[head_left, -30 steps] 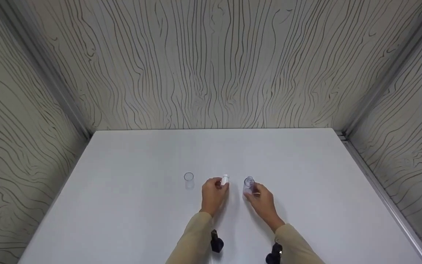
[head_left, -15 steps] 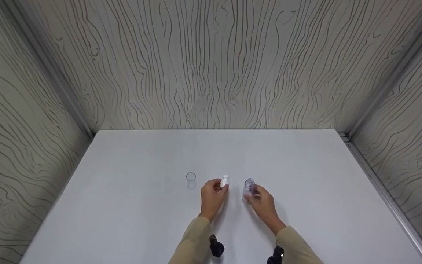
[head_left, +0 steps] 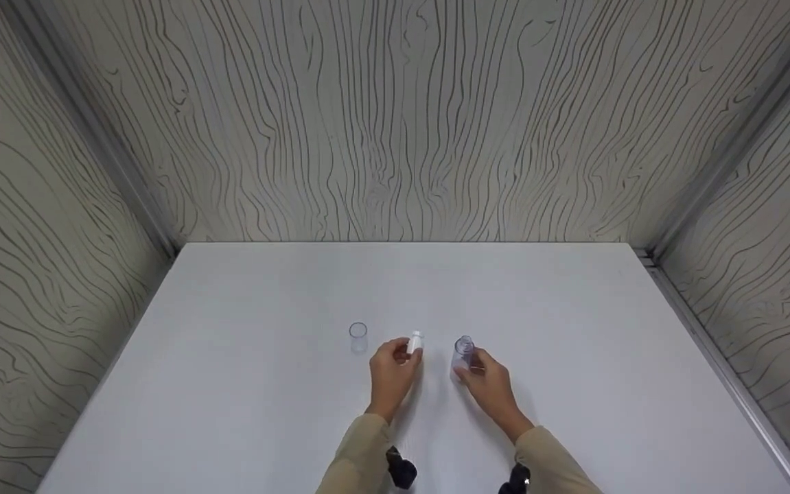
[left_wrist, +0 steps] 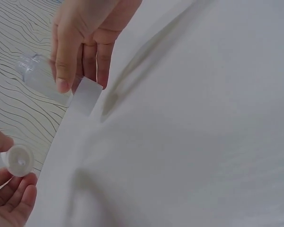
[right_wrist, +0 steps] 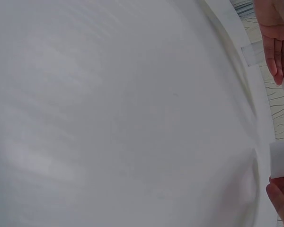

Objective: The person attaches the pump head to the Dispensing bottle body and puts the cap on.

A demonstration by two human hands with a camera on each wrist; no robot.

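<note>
In the head view my left hand holds a small white bottle-like piece between thumb and fingers. Right of it, my right hand grips a clear bottle, neck up, with a gap between the two items. The left wrist view shows the round end of the white piece in my left hand; my right hand has its fingers round the clear bottle, whose lower part looks whitish. My right hand is partly cut off in the right wrist view.
A clear open cup stands on the white table, left of my left hand. Wood-patterned panels enclose the table at the back and sides. Black devices sit at both wrists.
My left hand has moved slightly left and nearer the body with the white piece. The clear bottle in my right hand has shifted slightly left and nearer. Both grips remain.
</note>
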